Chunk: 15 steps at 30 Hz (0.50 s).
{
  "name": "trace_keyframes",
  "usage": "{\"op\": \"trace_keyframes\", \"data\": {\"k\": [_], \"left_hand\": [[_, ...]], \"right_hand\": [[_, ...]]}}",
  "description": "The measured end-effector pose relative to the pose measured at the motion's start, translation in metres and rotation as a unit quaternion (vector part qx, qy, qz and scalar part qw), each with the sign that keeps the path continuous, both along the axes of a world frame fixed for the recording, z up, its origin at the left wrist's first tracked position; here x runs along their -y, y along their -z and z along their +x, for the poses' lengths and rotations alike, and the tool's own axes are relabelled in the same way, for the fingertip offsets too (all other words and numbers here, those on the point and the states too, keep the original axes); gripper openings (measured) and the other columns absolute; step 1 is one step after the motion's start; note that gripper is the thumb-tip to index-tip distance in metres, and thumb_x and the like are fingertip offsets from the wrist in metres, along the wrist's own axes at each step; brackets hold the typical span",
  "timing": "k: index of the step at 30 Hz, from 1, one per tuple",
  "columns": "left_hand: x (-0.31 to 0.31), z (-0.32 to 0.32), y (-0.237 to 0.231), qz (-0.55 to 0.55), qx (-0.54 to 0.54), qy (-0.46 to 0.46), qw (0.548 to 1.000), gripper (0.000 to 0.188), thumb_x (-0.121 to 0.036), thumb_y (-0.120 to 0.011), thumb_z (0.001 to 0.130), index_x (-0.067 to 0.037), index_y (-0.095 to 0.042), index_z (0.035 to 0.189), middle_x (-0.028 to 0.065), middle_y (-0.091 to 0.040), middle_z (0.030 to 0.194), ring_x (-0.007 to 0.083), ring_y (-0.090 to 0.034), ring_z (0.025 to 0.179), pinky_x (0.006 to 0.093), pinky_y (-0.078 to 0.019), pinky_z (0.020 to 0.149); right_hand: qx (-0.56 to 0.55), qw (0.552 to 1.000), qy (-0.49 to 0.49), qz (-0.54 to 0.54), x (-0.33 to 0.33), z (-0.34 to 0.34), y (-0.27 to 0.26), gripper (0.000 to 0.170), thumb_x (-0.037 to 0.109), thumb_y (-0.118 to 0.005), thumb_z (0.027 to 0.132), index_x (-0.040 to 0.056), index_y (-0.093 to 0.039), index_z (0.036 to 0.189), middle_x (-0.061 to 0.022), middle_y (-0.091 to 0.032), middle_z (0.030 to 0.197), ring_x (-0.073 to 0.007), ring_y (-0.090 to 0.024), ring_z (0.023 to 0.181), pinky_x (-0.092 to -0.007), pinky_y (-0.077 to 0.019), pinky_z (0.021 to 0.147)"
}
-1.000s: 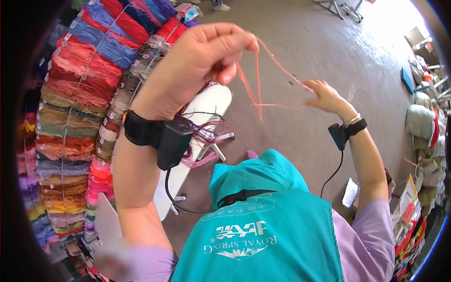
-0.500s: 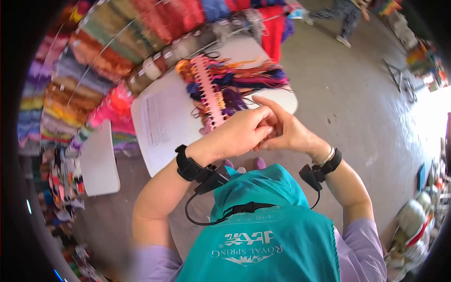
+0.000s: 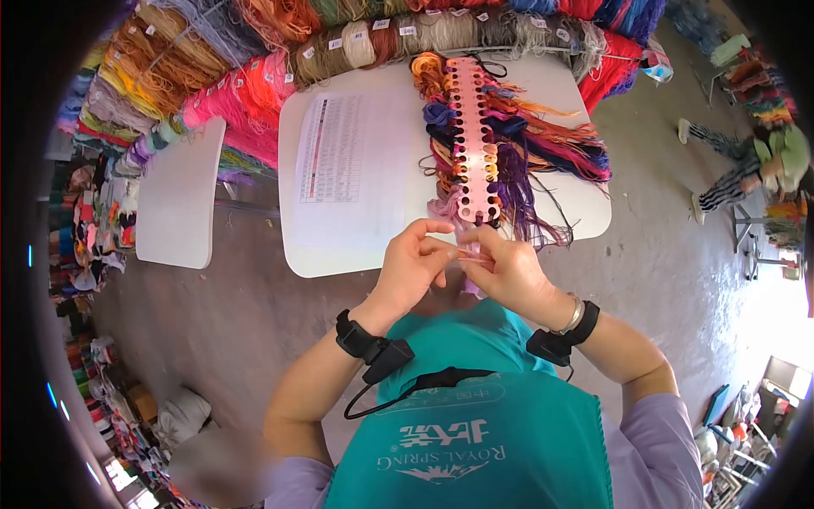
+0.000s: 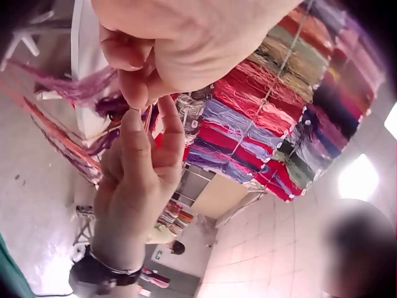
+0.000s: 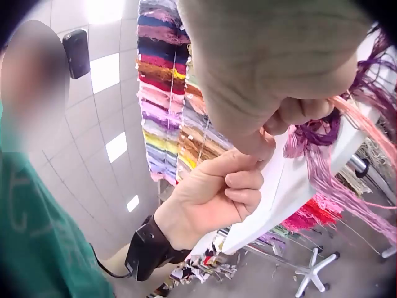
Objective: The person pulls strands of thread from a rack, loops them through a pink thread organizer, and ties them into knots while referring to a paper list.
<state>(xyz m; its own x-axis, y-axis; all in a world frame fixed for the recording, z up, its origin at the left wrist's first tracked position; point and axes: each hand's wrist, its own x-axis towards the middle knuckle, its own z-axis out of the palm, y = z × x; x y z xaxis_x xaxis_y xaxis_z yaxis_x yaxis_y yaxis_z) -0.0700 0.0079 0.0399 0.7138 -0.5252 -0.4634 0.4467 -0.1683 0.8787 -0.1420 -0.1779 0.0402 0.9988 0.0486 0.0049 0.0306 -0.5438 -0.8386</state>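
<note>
In the head view the left hand and right hand meet at the fingertips before the chest, pinching a fine pink thread. The left wrist view shows the left hand above the right hand, thumbs and fingertips close together; salmon strands hang to one side. From the right wrist view, more salmon strands trail from the curled right fingers, beside the left hand. Just beyond the hands lies a pink holed strip with multicoloured thread bundles looped through it.
The strip rests on a white table beside a printed sheet. Another white panel stands at left. Racks of coloured yarn line the far side. A person in striped trousers is at right.
The hands, held wide apart with strands between them, have come together in front of the chest. The head view has swung toward the table, bringing the strip and sheet fully into view.
</note>
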Motion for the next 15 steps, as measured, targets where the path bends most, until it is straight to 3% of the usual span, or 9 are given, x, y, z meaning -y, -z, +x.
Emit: {"op": "trace_keyframes", "data": {"k": [1, 2, 5, 11, 12, 15], "left_hand": [[-0.003, -0.001, 0.001, -0.009, -0.018, -0.001, 1.0, 0.032, -0.003, -0.065, 0.093, -0.001, -0.054, 0.124, 0.0101, -0.073, 0.092, 0.0069, -0.055, 0.057, 0.0191, -0.042, 0.051], [-0.006, -0.001, 0.002, -0.017, -0.036, -0.002, 0.999, 0.032, -0.003, -0.065, 0.093, -0.001, -0.054, 0.124, 0.0101, -0.073, 0.093, 0.007, -0.055, 0.057, 0.0191, -0.0422, 0.052], [-0.008, 0.0, 0.001, -0.048, -0.08, -0.008, 0.996, 0.032, -0.004, -0.064, 0.095, 0.0, -0.054, 0.124, 0.0108, -0.073, 0.097, 0.0071, -0.057, 0.059, 0.0189, -0.0424, 0.052], [0.001, 0.008, 0.011, -0.057, -0.108, -0.045, 0.992, 0.03, -0.013, -0.059, 0.099, 0.002, -0.056, 0.125, 0.0121, -0.071, 0.108, 0.0083, -0.061, 0.066, 0.0197, -0.0443, 0.055], [0.004, 0.01, 0.011, -0.046, -0.119, -0.047, 0.991, 0.031, -0.014, -0.058, 0.1, 0.003, -0.057, 0.125, 0.0121, -0.07, 0.109, 0.0087, -0.062, 0.067, 0.02, -0.0452, 0.056], [0.012, 0.017, 0.017, -0.109, -0.129, -0.036, 0.985, 0.03, -0.014, -0.057, 0.1, 0.004, -0.058, 0.125, 0.0115, -0.07, 0.11, 0.0101, -0.064, 0.072, 0.0209, -0.0489, 0.061]], "right_hand": [[0.012, 1.0, -0.004, -0.013, -0.003, -0.001, 0.002, 0.03, 0.018, -0.071, 0.085, 0.0078, -0.062, 0.113, -0.0115, -0.065, 0.067, -0.027, -0.065, 0.057, -0.0373, -0.0516, 0.053], [0.018, 1.0, 0.015, 0.011, -0.007, -0.002, 0.003, 0.015, 0.014, -0.069, 0.087, 0.0061, -0.068, 0.099, -0.012, -0.066, 0.069, -0.0264, -0.066, 0.059, -0.0355, -0.0524, 0.054], [0.144, 0.989, 0.011, 0.023, -0.009, -0.002, 0.011, 0.01, 0.009, -0.067, 0.088, 0.0044, -0.069, 0.096, -0.0135, -0.066, 0.071, -0.0247, -0.066, 0.061, -0.0327, -0.0513, 0.054], [0.009, 0.979, 0.131, 0.155, 0.014, 0.022, 0.019, 0.009, 0.006, -0.067, 0.088, 0.001, -0.069, 0.095, -0.0086, -0.066, 0.071, -0.0117, -0.061, 0.06, -0.0273, -0.0481, 0.055], [0.006, 0.981, 0.13, 0.145, 0.017, 0.029, 0.013, 0.01, 0.008, -0.068, 0.089, 0.0001, -0.068, 0.094, -0.0062, -0.066, 0.071, -0.0074, -0.058, 0.062, -0.0262, -0.0477, 0.056], [0.0, 0.991, 0.101, 0.093, 0.02, 0.042, 0.013, 0.01, 0.009, -0.068, 0.089, 0.0003, -0.068, 0.094, -0.0066, -0.067, 0.071, -0.0079, -0.059, 0.062, -0.0264, -0.0479, 0.056]]}}
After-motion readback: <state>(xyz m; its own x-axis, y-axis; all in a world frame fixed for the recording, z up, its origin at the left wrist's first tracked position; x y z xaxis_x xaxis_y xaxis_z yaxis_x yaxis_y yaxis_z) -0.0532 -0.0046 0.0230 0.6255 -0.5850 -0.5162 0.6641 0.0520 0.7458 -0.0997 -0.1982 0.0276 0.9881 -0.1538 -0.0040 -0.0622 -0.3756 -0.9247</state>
